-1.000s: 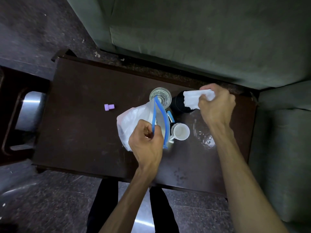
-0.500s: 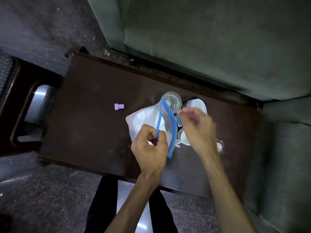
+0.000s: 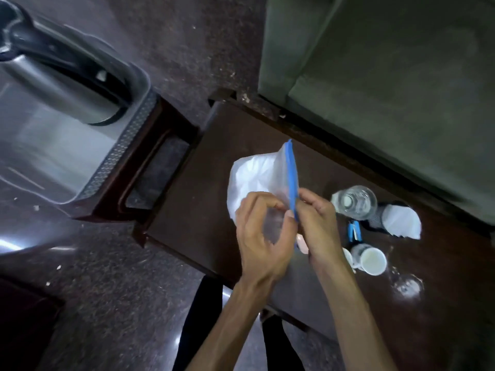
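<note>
A clear zip bag with a blue seal strip and white contents is held above the dark wooden table. My left hand pinches the near end of the blue strip from the left side. My right hand pinches the same end from the right. The strip runs away from my fingers and looks pressed together along its length.
On the table to the right stand a clear water bottle, a dark container with white paper in its mouth, a small blue object, a white mug and a glass. A green sofa lies behind; a metal jug on a tray sits at left.
My right hand left the white paper in the dark container and came to the bag's blue strip. The view swung left and the bag lifted left of the bottle.
</note>
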Demonstrator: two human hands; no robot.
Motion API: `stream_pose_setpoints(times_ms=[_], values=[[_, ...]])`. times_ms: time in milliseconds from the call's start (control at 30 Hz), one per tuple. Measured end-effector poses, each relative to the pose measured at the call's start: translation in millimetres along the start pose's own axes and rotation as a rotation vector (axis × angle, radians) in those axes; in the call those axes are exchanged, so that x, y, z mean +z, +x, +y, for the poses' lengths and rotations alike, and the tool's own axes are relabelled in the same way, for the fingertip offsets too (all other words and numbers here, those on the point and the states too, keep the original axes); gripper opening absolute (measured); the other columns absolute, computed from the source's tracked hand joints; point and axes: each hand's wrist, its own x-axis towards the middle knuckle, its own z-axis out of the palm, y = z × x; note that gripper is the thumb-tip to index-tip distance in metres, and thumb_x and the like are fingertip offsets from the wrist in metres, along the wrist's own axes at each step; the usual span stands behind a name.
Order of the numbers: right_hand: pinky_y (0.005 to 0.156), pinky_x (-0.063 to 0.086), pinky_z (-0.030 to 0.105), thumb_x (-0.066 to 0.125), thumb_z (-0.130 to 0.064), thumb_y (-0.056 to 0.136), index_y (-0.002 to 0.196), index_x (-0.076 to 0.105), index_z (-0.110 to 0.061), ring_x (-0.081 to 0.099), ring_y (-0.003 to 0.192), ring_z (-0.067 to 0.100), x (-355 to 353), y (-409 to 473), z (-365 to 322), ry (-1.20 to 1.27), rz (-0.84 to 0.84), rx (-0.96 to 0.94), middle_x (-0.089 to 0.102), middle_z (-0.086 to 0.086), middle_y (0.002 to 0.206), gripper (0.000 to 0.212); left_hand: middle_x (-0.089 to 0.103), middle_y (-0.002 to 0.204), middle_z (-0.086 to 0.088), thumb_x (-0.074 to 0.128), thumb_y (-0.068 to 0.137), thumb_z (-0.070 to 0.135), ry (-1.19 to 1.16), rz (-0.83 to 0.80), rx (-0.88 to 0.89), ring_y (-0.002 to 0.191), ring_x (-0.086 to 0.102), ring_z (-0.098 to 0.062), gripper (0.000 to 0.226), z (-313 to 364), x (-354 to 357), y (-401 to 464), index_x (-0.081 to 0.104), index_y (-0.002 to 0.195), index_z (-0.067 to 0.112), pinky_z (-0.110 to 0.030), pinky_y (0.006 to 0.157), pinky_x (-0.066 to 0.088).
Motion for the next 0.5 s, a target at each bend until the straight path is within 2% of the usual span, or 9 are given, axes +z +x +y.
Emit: stream_pose_setpoints(times_ms=[100,200,300,333,433,500], values=[[0.07,0.053,0.03,0.059,0.0,0.094,0.095,0.079,-0.005,0.066,0.077,0.021,29,14,-3,0.05,0.046,0.086,0.072,0.012,0.08,0.02,0.066,0.097,0.0,0.06,0.091,0.015,-0.032,-0.042,-0.018,0.096,0.065,-0.022,0.013,-10,-29,15,0.067,0.094,0.005,-0.042,0.085,0.053],[0.06,0.056,0.021,0.058,-0.003,0.093,0.098,0.08,-0.012,0.072,0.076,0.016,51,31,2,0.121,-0.034,0.201,0.077,0.008,0.084,0.024,0.066,0.1,0.001,0.066,0.085,0.014,0.048,-0.015,-0.006,0.098,0.065,-0.021,0.012,-27,-50,25,0.068,0.095,0.007,-0.043,0.086,0.052],[0.07,0.058,0.028,0.059,-0.009,0.087,0.1,0.081,-0.013,0.072,0.079,0.018,69,45,13,0.188,-0.103,0.261,0.078,0.008,0.089,0.026,0.066,0.1,0.004,0.069,0.08,0.011,0.124,-0.009,-0.013,0.098,0.064,-0.017,0.012,-41,-62,31,0.07,0.092,0.012,-0.042,0.086,0.051],[0.073,0.057,0.03,0.06,-0.011,0.086,0.099,0.081,-0.014,0.072,0.078,0.019,74,49,18,0.198,-0.091,0.288,0.078,0.007,0.089,0.024,0.067,0.1,0.005,0.069,0.079,0.011,0.157,-0.017,-0.008,0.098,0.064,-0.016,0.013,-47,-65,32,0.07,0.091,0.013,-0.041,0.087,0.05],[0.068,0.058,0.028,0.058,-0.008,0.092,0.092,0.077,-0.016,0.072,0.069,0.016,84,58,38,0.076,0.047,0.343,0.077,0.003,0.08,0.021,0.067,0.095,0.007,0.07,0.077,0.011,0.249,-0.054,-0.021,0.092,0.064,-0.015,0.012,-63,-70,31,0.071,0.088,0.015,-0.039,0.084,0.048],[0.082,0.059,0.037,0.052,-0.002,0.094,0.092,0.074,-0.018,0.071,0.079,0.025,80,60,53,-0.075,0.182,0.31,0.076,0.009,0.089,0.027,0.068,0.091,0.007,0.071,0.077,0.01,0.28,-0.092,-0.063,0.088,0.065,-0.016,0.01,-73,-72,29,0.07,0.086,0.015,-0.039,0.081,0.048]])
